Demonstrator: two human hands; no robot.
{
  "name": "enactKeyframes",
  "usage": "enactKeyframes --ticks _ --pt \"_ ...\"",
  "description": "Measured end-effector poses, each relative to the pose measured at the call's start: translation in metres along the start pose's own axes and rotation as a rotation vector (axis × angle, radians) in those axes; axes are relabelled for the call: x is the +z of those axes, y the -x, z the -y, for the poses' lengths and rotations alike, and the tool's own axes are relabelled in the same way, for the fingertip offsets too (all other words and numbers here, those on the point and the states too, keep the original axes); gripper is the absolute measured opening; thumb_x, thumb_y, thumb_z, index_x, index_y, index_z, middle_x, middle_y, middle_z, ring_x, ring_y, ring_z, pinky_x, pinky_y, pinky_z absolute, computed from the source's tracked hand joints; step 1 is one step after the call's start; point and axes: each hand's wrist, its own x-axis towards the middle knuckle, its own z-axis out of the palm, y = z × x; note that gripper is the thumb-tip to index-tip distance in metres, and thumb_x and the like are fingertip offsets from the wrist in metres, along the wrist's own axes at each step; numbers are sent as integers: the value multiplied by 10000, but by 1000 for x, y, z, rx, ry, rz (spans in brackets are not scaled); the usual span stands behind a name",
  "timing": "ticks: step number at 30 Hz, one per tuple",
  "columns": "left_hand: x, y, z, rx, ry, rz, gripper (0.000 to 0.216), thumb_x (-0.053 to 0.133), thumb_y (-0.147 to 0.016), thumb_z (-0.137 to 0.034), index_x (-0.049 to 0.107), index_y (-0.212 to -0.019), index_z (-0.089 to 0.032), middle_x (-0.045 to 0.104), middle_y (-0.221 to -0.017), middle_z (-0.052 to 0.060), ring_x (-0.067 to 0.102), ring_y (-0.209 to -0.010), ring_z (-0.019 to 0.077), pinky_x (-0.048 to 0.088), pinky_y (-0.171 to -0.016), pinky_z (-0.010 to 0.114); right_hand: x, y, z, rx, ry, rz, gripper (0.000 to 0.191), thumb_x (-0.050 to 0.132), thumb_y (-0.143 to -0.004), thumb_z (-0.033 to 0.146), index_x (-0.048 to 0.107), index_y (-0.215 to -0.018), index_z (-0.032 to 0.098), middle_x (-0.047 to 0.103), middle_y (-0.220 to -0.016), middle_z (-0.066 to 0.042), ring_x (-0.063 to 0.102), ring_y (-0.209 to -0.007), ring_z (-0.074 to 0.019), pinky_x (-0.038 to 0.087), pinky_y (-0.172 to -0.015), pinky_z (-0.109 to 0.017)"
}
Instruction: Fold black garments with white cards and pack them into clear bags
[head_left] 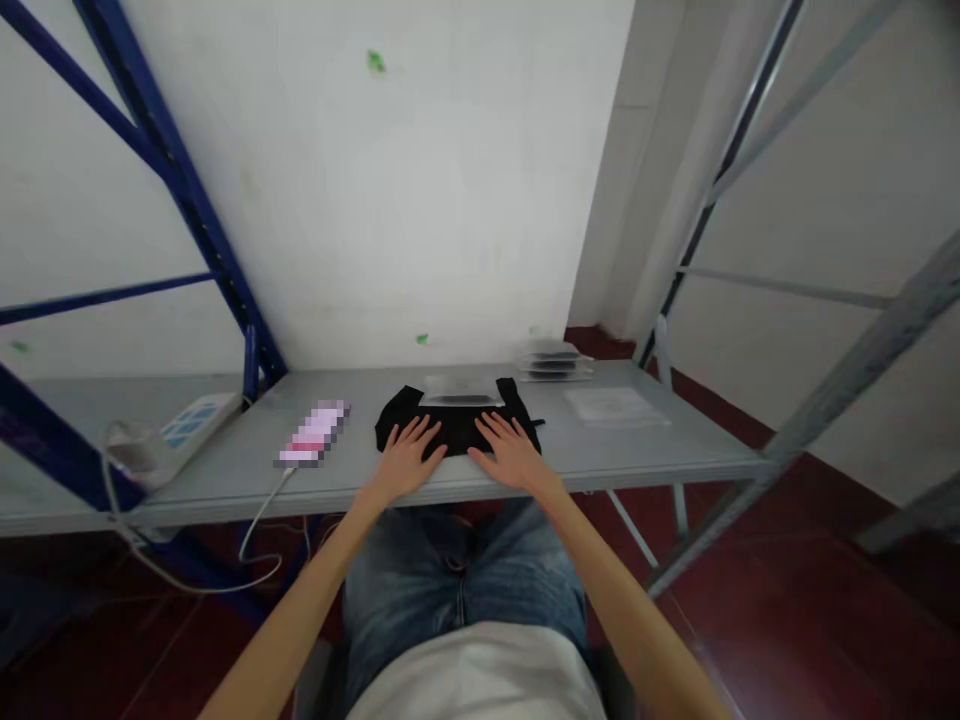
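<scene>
A folded black cloth item (459,430), perhaps a garment, lies flat near the front edge of the grey table. My left hand (405,462) rests palm down on its near left part, fingers spread. On the near right part lies my right hand (511,455), also flat with the fingers apart. A clear, shiny plastic piece (461,388) sits on the cloth's far side, beyond both hands. Whether it is a bag or a sheet, I cannot tell.
Plastic-wrapped packs (555,362) are stacked at the back right, with a flat clear plastic piece (616,406) nearby. To the left lie a phone (313,435) with a white cable and a power strip (199,425). Blue posts (196,215) and grey posts frame the table (660,450).
</scene>
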Motion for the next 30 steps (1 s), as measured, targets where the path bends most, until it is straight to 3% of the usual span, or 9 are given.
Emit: enactKeyframes --ticks 7,30 --pt "-3 4 0 -3 5 65 604 415 -1043 -548 460 -1585 -285 365 -1690 74 312 -1578 309 190 -1292 584 0 1 -1 -2 -9 50 745 451 -1032 647 412 -1618 189 369 -1682 -119 304 -1576 -299 209 -1290 -554" --pt "-5 6 -5 19 -121 38 586 369 -1069 -524 450 -1593 -274 383 -1682 71 331 -1571 292 240 -1286 565 -5 -1 4 37 -26 68 770 421 -1020 689 429 -1611 196 380 -1679 -110 300 -1577 -294 188 -1299 -534"
